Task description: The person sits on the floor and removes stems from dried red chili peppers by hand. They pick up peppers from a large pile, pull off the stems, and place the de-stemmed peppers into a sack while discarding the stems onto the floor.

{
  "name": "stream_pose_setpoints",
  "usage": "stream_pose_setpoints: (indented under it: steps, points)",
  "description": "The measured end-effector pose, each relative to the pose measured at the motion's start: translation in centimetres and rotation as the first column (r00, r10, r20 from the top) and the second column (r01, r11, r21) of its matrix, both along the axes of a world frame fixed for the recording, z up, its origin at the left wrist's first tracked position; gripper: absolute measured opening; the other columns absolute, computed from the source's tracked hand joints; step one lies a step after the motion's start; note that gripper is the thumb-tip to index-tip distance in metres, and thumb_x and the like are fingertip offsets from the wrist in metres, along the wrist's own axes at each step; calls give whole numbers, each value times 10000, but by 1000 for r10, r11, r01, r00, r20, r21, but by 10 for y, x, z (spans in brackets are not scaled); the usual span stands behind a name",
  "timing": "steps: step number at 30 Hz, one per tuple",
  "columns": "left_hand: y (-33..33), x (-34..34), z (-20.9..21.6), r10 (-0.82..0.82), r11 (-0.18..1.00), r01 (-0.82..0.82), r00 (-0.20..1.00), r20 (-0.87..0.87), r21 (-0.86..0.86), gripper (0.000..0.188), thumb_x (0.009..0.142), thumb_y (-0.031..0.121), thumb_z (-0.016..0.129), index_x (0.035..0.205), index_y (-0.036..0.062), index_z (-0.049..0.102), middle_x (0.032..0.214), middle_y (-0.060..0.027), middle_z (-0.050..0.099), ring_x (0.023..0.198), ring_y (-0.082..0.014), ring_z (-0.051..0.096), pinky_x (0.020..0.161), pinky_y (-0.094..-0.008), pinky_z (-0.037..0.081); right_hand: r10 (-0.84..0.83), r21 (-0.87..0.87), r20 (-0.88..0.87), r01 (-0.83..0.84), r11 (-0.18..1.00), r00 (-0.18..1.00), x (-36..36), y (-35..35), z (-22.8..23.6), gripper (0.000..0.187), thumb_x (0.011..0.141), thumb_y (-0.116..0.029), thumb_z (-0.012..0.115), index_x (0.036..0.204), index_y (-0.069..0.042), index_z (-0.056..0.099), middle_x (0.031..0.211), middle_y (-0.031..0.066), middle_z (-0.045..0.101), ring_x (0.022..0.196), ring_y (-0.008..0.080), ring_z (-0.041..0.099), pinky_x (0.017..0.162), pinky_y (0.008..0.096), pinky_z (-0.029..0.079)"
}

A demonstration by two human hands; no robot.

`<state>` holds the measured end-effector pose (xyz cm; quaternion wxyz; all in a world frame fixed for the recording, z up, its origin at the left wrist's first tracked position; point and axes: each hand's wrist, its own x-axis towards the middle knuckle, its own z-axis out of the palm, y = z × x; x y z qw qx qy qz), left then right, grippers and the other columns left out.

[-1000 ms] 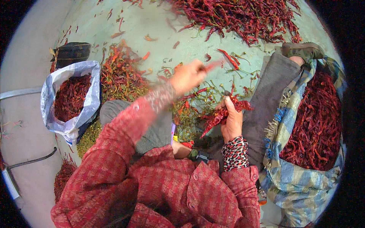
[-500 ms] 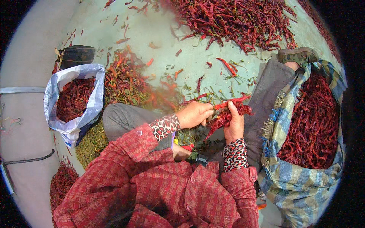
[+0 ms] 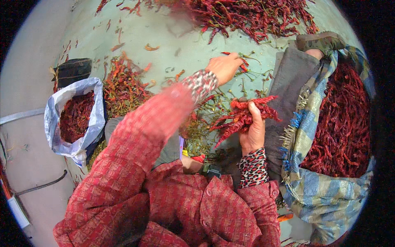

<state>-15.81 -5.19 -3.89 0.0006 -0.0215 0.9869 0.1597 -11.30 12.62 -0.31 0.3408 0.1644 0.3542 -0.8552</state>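
My right hand is closed round a bunch of dried red chili peppers, the thumb pressed on top and the tips fanning out to both sides. Beyond it, my left hand reaches out low over the floor. Its fingers are curled down on a loose dried chili pepper, whose red ends show past the hand; the fingertips are partly hidden. Stems and leafy scraps lie between my legs below the bunch.
A large chili heap lies at the far side. On the right stands a checked cloth sack full of chilies; on the left, a white sack holds more. Beside that is a mixed chili pile and a dark container.
My left hand has left the bunch and moved forward to the loose chili on the floor. The right hand still holds its bunch, and the view has shifted slightly.
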Motion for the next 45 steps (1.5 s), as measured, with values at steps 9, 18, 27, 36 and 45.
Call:
stream_pose_setpoints:
  steps: [9,18,27,36,45]
  points:
    - [-33,25,-17,126,992,-122,969,211,-34,224,756,189,465,926,62,539,898,-143,553,835,-286,545,665,-386,441,68,148,-77,-56,987,995,4,1,-13,157,747,-126,607,874,-59,544,791,11,569,692,119,551,610,267,460]
    - [26,114,30,267,633,-251,959,97,733,246,774,165,493,919,-29,529,742,-160,537,734,-276,538,646,-335,434,196,181,-175,-164,970,965,15,-7,-14,130,756,-118,597,859,-51,554,797,-3,559,680,105,521,614,257,430]
    - [51,161,39,185,801,-116,981,-60,587,247,809,171,429,970,-6,489,839,-184,501,797,-325,515,680,-387,427,324,388,-265,-208,898,908,45,3,-7,223,779,-130,572,969,-33,511,892,40,562,779,151,556,663,292,459]
    - [32,172,47,145,107,-366,926,350,924,242,812,276,500,886,49,539,584,2,494,518,-74,470,466,-222,397,475,309,-182,-409,859,861,64,-1,5,221,785,-100,558,988,-43,488,852,34,562,695,143,557,576,272,464]
    - [33,174,44,324,597,-159,944,-55,786,225,802,257,489,806,41,551,629,-84,550,589,-187,546,557,-312,426,531,486,-228,-377,788,816,64,0,-1,196,728,-74,613,898,-36,525,808,12,537,697,123,511,613,270,426]
